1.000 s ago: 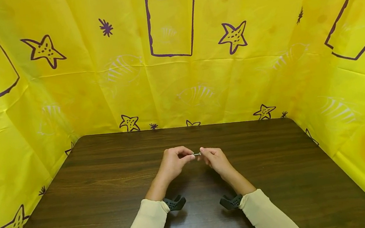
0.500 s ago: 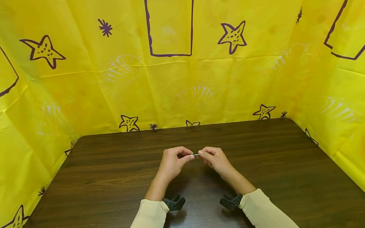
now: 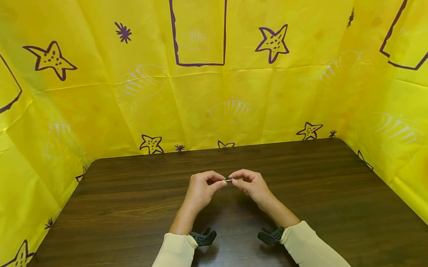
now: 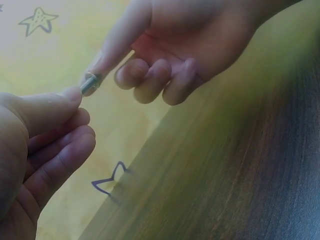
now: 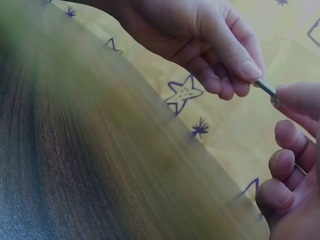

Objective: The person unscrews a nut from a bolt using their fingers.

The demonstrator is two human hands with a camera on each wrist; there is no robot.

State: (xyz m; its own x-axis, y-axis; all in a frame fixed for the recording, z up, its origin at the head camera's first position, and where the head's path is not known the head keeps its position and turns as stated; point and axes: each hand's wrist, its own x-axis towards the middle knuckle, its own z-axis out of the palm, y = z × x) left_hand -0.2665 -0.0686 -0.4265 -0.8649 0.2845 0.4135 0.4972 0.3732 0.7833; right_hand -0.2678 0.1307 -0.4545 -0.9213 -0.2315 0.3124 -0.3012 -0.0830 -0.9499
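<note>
A thin metal bolt spans the small gap between the two hands, held level over the table. Its left end is pinched between thumb and index finger of the left hand, which hide that end. A small nut sits on the bolt toward its right end. The right hand pinches at the nut with thumb and index finger. In the left wrist view, the right index finger lies right behind the nut. The other fingers of the right hand curl loosely below.
Both hands are over the middle of a dark wood-grain table. A yellow cloth with purple starfish and fish drawings hangs along its back and sides. Each wrist wears a dark strap mount below a cream sleeve.
The right thumb has shifted down and the right index finger up over the bolt's end, covering the nut that showed in the head view. The left hand has barely moved.
</note>
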